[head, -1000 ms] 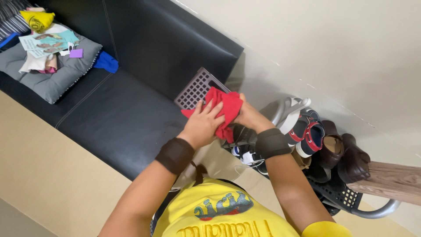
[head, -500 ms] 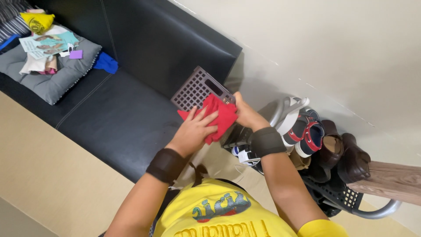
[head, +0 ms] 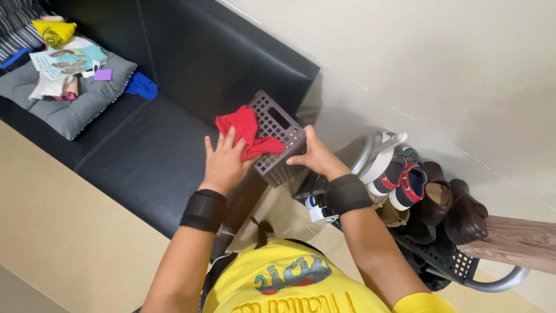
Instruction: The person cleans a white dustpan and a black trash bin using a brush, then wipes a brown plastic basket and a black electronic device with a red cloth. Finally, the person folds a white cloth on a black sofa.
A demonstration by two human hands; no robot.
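Home living room, black leather sofa (head: 168, 116), grey cushion (head: 63, 98), shoe rack (head: 428, 203) by the wall

baskets: 1 (head: 277, 139) | red cloths: 1 (head: 242, 128) | grey cushions: 1 (head: 66, 104) | sofas: 1 (head: 168, 150)

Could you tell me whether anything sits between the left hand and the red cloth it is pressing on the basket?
Nothing visible does: the left hand lies directly on the red cloth, which rests against the grey lattice basket held by the right hand.

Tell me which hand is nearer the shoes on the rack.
Right. The right hand grips the basket just beside the shoes; the left hand presses the red cloth, farther off.
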